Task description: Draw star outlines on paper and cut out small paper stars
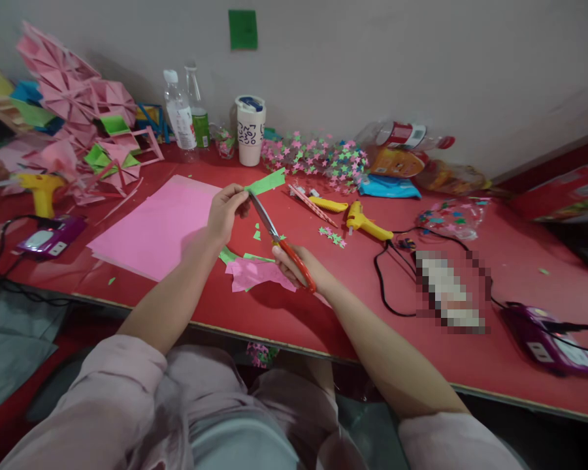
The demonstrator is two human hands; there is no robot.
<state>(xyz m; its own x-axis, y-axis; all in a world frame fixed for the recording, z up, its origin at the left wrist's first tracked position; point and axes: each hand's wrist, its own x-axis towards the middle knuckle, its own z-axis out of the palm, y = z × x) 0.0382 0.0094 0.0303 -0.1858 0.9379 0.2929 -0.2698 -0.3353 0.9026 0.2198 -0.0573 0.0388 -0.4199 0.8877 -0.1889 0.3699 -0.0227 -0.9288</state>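
Note:
Between the thumb and fingers of my left hand (228, 207) is a narrow strip of green paper (269, 182), pointing to the upper right. My right hand (301, 266) grips red-handled scissors (296, 261) by the handles. Their blades (263, 214) reach up to the strip beside my left fingertips; whether they are cutting into it I cannot tell. Under my hands lie pink paper offcuts (257, 273) and a green scrap (227, 255). Small green star cut-outs (332, 237) are to the right of the scissors.
Pink paper sheets (161, 219) lie left. A yellow glue gun (369, 222) with a black cord and a purple power strip (549, 343) are on the right. Bottles (179, 117), a cup (250, 134) and bagged paper stars (313, 160) line the wall. Another person's hand holds something at far left.

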